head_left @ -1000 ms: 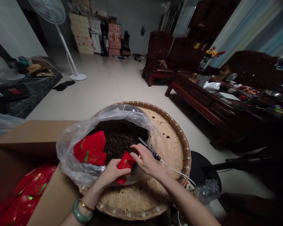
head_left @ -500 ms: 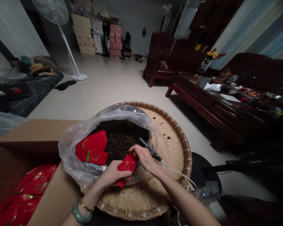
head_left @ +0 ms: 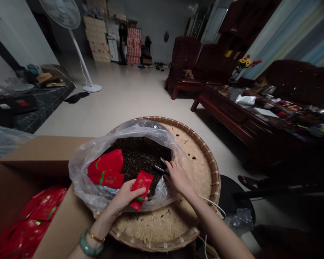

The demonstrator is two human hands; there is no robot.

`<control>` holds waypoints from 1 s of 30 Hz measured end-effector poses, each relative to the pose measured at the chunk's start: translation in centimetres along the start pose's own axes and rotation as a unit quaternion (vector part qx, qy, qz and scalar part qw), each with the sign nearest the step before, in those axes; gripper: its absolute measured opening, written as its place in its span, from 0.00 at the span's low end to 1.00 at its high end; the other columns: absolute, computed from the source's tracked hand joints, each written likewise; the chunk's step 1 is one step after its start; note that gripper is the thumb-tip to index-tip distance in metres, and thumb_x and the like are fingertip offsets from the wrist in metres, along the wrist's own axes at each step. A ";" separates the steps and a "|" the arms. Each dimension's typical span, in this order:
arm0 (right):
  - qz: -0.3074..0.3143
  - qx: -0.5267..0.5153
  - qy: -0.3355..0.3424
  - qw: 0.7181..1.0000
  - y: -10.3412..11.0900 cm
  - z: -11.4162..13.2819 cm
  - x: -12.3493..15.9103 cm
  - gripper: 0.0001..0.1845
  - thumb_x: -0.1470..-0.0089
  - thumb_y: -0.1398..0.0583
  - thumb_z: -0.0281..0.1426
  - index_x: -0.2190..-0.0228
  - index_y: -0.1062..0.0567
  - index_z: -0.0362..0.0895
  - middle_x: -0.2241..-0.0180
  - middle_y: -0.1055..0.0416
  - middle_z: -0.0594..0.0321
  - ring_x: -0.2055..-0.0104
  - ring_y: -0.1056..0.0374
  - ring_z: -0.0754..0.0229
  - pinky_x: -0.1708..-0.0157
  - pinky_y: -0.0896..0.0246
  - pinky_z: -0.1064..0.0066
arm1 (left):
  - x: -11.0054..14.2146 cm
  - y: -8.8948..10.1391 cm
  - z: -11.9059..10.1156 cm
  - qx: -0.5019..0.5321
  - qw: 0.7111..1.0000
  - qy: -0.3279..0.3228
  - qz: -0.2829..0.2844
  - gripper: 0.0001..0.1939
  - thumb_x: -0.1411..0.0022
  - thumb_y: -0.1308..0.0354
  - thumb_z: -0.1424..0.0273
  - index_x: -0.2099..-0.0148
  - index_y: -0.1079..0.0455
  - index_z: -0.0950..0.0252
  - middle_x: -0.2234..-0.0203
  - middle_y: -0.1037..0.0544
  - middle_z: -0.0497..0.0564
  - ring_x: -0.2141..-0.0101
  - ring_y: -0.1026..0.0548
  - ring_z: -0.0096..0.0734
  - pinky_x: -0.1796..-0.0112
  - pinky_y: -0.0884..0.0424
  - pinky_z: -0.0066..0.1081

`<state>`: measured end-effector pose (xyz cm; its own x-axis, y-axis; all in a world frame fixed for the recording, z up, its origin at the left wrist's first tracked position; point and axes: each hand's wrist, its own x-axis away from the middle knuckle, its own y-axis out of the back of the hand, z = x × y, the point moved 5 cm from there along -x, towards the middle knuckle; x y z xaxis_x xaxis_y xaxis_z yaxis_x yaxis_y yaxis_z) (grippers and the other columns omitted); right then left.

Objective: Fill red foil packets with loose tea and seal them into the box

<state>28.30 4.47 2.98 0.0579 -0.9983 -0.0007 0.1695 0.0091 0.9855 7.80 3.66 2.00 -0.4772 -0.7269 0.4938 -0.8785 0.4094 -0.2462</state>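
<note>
My left hand point(head_left: 125, 196) pinches a small red packet point(head_left: 142, 189) with gold lettering and a green mark, thumb on its face. To its right, my right hand point(head_left: 179, 178) grips a slim black flat iron point(head_left: 160, 169), whose two jaws stand apart and point left, toward the packet but not touching it. A white cord trails behind that hand. Below both hands is a clear plastic bag point(head_left: 82, 180) holding dark loose tea leaves point(head_left: 137, 160). More red packets point(head_left: 108, 167) lie on the leaves at the bag's left side.
The bag rests on a round woven bamboo tray point(head_left: 202, 158) with scattered leaf bits. At left, an open cardboard box point(head_left: 56, 219) holds many red packets point(head_left: 32, 219). A black round stool point(head_left: 240, 198) stands at right. Farther off are a white fan point(head_left: 81, 59) and wooden furniture point(head_left: 218, 111).
My right hand has left the packet's top and taken hold of the flat iron, which has turned to point left. The packet in my left hand has shifted slightly left and up.
</note>
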 end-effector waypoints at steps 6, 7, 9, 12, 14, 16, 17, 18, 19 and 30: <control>-0.003 -0.022 0.009 1.000 0.1 -0.2 0.1 0.26 0.46 0.41 0.31 0.46 0.37 0.42 0.54 0.33 0.50 0.52 0.36 0.49 0.55 0.38 0.61 | 6.1 6.5 -5.0 0.244 0.922 -0.230 -0.193 0.24 0.70 0.27 0.54 0.70 0.27 0.58 0.78 0.21 0.41 0.79 0.26 0.27 0.79 0.30 0.23; -0.004 -0.027 0.010 1.000 0.2 -0.2 0.1 0.25 0.46 0.42 0.31 0.46 0.36 0.42 0.54 0.33 0.49 0.52 0.35 0.49 0.54 0.38 0.60 | 7.6 7.9 -6.0 0.312 0.866 -0.322 -0.221 0.26 0.71 0.28 0.50 0.67 0.27 0.52 0.76 0.21 0.36 0.80 0.28 0.21 0.80 0.32 0.19; -0.010 -0.040 0.010 0.999 0.4 -0.2 0.0 0.24 0.46 0.42 0.30 0.47 0.35 0.42 0.55 0.32 0.50 0.53 0.35 0.49 0.54 0.38 0.60 | 9.0 9.1 -6.7 0.352 0.821 -0.380 -0.239 0.35 0.73 0.30 0.47 0.57 0.28 0.44 0.68 0.21 0.32 0.79 0.30 0.18 0.80 0.31 0.17; -0.028 -0.079 0.016 0.996 0.7 -0.1 -0.1 0.21 0.45 0.42 0.31 0.49 0.33 0.42 0.55 0.32 0.50 0.53 0.34 0.50 0.54 0.37 0.60 | 8.1 7.6 -5.7 0.299 0.873 -0.320 -0.217 0.43 0.78 0.28 0.49 0.54 0.29 0.52 0.65 0.20 0.41 0.76 0.26 0.26 0.78 0.28 0.24; -0.060 -0.143 0.035 0.987 1.4 0.1 0.0 0.17 0.44 0.44 0.32 0.52 0.30 0.43 0.56 0.31 0.51 0.54 0.34 0.53 0.54 0.37 0.61 | 6.6 5.7 -4.3 0.247 0.911 -0.269 -0.192 0.34 0.68 0.27 0.57 0.54 0.29 0.55 0.66 0.20 0.45 0.76 0.25 0.28 0.77 0.28 0.24; -0.110 -0.237 0.049 0.964 2.6 0.0 0.4 0.12 0.42 0.46 0.33 0.59 0.26 0.44 0.60 0.29 0.55 0.58 0.32 0.56 0.57 0.36 0.64 | 5.1 3.7 -3.3 0.172 0.942 -0.236 -0.168 0.27 0.61 0.29 0.61 0.56 0.29 0.59 0.69 0.21 0.48 0.76 0.24 0.29 0.76 0.28 0.25; -0.143 -0.288 0.039 0.946 3.4 -0.4 0.7 0.11 0.42 0.46 0.34 0.63 0.25 0.45 0.64 0.27 0.57 0.62 0.31 0.57 0.61 0.36 0.66 | 4.5 2.9 -2.9 0.128 0.954 -0.219 -0.158 0.24 0.58 0.30 0.61 0.58 0.29 0.61 0.70 0.21 0.49 0.76 0.24 0.30 0.76 0.28 0.26; -0.178 -0.337 0.015 0.924 4.1 -1.0 1.1 0.11 0.42 0.46 0.36 0.66 0.25 0.45 0.69 0.27 0.59 0.66 0.32 0.59 0.65 0.36 0.68 | 3.9 2.2 -2.5 0.084 0.964 -0.204 -0.147 0.23 0.57 0.31 0.60 0.59 0.29 0.63 0.70 0.21 0.51 0.75 0.24 0.31 0.75 0.28 0.27; -0.214 -0.382 -0.018 0.899 4.9 -1.8 1.7 0.12 0.43 0.45 0.38 0.70 0.25 0.45 0.74 0.29 0.62 0.71 0.33 0.60 0.70 0.38 0.70 | 3.3 1.7 -2.3 0.043 0.972 -0.188 -0.135 0.23 0.57 0.32 0.58 0.60 0.29 0.64 0.70 0.20 0.52 0.75 0.23 0.33 0.75 0.27 0.28; -0.454 -0.768 -0.189 0.410 12.8 -21.6 8.6 0.16 0.46 0.46 0.45 0.68 0.33 0.45 0.74 0.33 0.64 0.71 0.31 0.63 0.71 0.31 0.70 | 0.7 2.0 -1.1 -0.097 0.975 -0.148 -0.133 0.30 0.65 0.34 0.46 0.61 0.28 0.58 0.72 0.18 0.52 0.71 0.20 0.48 0.74 0.22 0.36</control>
<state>52.25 -2.79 11.88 -0.8232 -0.5643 0.0623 0.3892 -0.6408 -0.6618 5.75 4.56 2.75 -0.2433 -0.9374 0.2493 -0.9651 0.2597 0.0347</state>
